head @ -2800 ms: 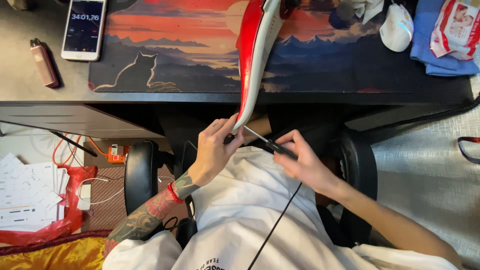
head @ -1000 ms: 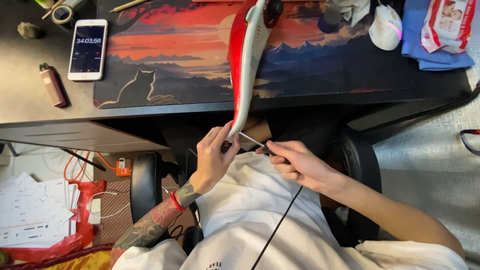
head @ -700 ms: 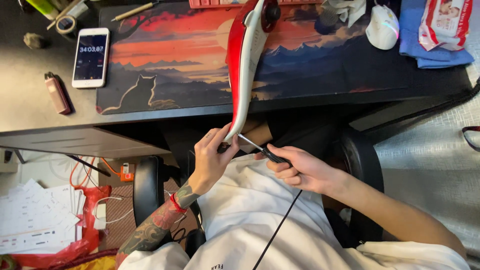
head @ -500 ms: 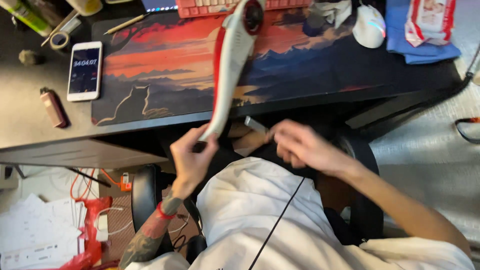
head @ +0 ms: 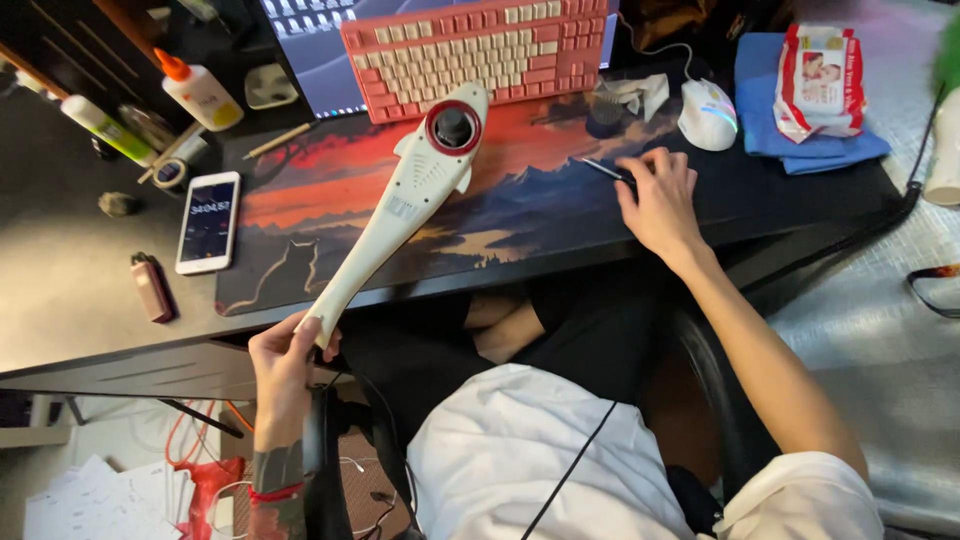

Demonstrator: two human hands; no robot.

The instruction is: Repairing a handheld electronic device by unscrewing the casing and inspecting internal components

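the left hand (head: 285, 362) was clenched around the narrow end of a long white handheld massager (head: 405, 205), which lay slanted across the sunset-coloured desk mat (head: 520, 190) on the table (head: 70, 290), its round red-ringed head just below the pink keyboard (head: 475, 50). the right hand (head: 658, 200) rested on the mat with its fingers on a thin dark screwdriver (head: 607, 170); whether it gripped the tool or had let it go i cannot tell. a white mouse (head: 708, 113) sat just beyond that hand, and a phone (head: 208, 221) lay left of the mat.
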